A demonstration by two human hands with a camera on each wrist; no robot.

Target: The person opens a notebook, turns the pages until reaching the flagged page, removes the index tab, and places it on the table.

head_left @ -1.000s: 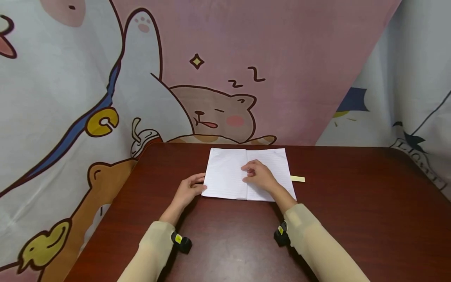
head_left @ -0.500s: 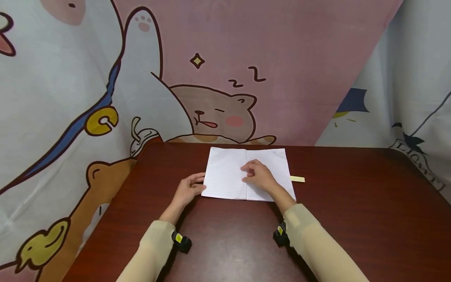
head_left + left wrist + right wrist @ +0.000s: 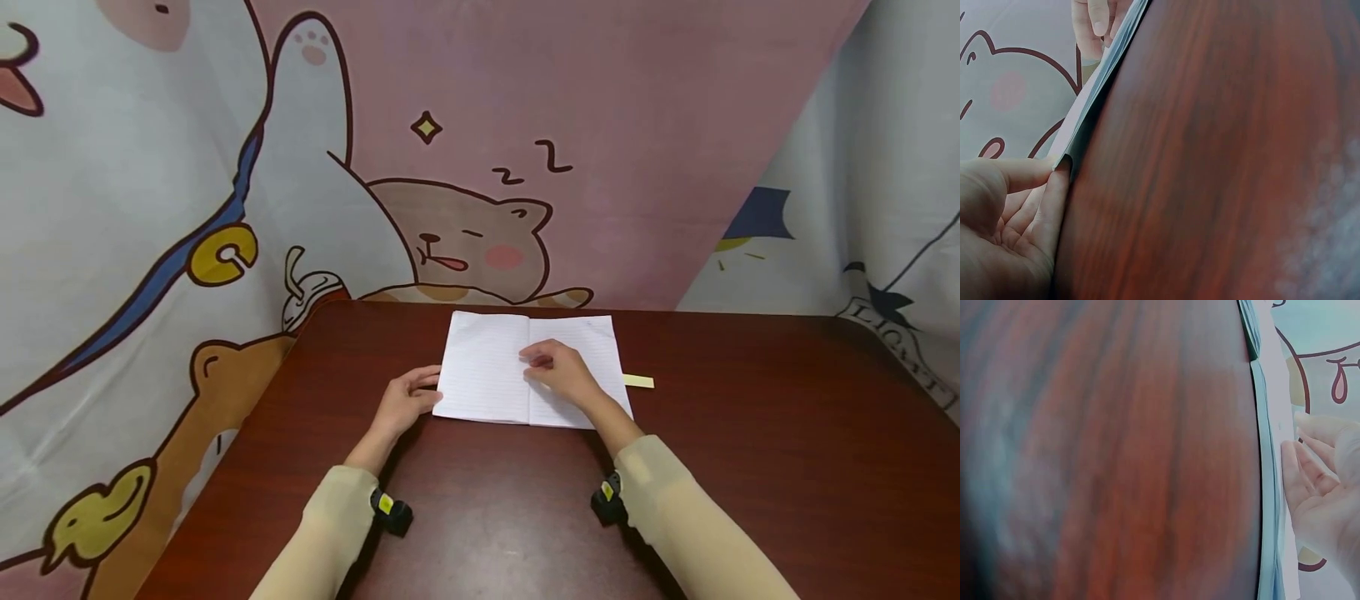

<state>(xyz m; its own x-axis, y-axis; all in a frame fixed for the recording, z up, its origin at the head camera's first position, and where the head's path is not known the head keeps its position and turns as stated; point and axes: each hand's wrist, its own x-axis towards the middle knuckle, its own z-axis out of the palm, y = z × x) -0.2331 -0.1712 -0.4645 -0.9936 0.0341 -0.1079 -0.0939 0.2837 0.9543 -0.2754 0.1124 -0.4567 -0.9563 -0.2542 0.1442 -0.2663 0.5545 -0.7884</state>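
An open notebook (image 3: 483, 367) with white lined pages lies on the brown table. My left hand (image 3: 403, 404) is at its left edge. In the left wrist view, the thumb of that hand (image 3: 1007, 212) lies on top of the notebook's corner (image 3: 1075, 125) and a finger underneath, pinching it. Over the right page near the centre fold is my right hand (image 3: 562, 375), its fingers loosely bent and thumb apart from the index finger. In the right wrist view, that hand (image 3: 1329, 481) is beside the page edges (image 3: 1272, 487); nothing held can be made out.
A pale yellow strip (image 3: 639, 381) sticks out from the notebook's right side. The reddish-brown table (image 3: 750, 433) extends on both sides and in front. Behind it hangs a cartoon-printed cloth (image 3: 637, 125). Each wrist carries a small black camera (image 3: 393, 514).
The whole head view has shifted slightly to the right. Both hands and the notebook keep practically the same position relative to each other.
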